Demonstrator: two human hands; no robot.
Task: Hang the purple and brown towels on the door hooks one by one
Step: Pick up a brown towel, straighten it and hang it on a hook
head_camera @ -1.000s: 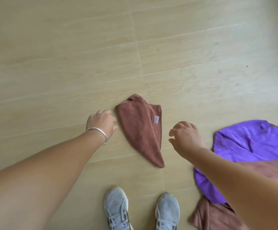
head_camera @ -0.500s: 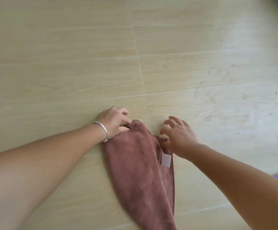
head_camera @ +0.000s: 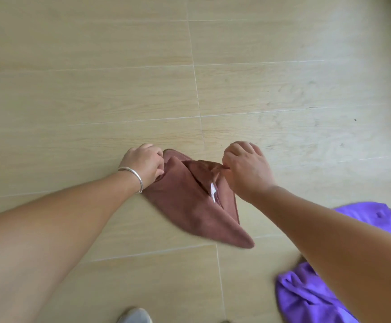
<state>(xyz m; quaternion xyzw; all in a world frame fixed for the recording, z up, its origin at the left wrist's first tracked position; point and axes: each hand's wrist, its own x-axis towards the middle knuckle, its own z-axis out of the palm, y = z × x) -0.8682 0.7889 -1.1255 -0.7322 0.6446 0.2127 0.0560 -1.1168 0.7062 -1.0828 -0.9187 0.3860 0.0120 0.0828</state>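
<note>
A brown towel (head_camera: 189, 206) lies folded on the light wooden floor, its narrow end pointing toward me and a small white label showing near its right edge. My left hand (head_camera: 144, 164), with a silver bracelet on the wrist, pinches the towel's far left corner. My right hand (head_camera: 245, 169) pinches the far right corner, and the cloth between the two hands is raised a little. A purple towel (head_camera: 306, 297) lies crumpled at the lower right, partly hidden behind my right forearm. No door or hooks are in view.
The wooden plank floor (head_camera: 283, 89) stretches away ahead and to both sides. The toe of a grey shoe (head_camera: 135, 315) shows at the bottom edge.
Both hands have closed on the brown towel's far corners and pulled them apart, lifting the cloth. The view has shifted, bringing the purple towel back in at the lower right.
</note>
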